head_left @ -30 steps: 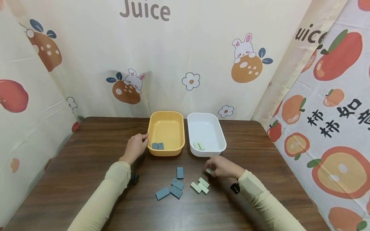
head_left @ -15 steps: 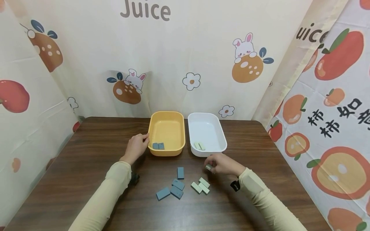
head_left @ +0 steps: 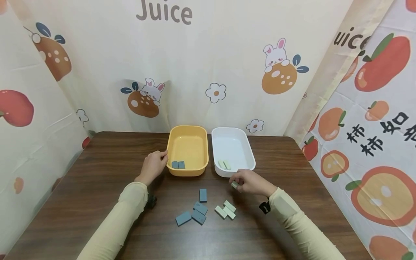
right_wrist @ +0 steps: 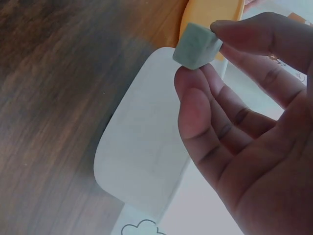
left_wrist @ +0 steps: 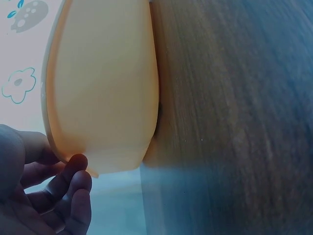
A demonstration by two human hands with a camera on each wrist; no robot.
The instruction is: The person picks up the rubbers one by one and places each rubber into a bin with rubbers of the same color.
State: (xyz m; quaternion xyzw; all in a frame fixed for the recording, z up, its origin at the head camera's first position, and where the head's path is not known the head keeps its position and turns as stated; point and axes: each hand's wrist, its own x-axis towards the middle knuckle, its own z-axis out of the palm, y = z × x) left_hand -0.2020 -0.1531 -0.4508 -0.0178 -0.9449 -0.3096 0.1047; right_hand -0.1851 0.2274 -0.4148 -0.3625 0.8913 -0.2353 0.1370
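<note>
Right hand [head_left: 248, 181] pinches a pale green block [right_wrist: 196, 47] near the white tray [head_left: 232, 148], seemingly mid-transfer and needing a lift into it, while the left hand [head_left: 151, 167] pinches the yellow tray [head_left: 187, 146]

Head cam's up high, facing forward and down at the table [head_left: 208, 242]. Left wrist cam's super close to the yellow bin [left_wrist: 102, 88], upper left of frame; right wrist's also tight on the white bin [right_wrist: 142, 127], mid-frame. Head view catches both bins.
</note>
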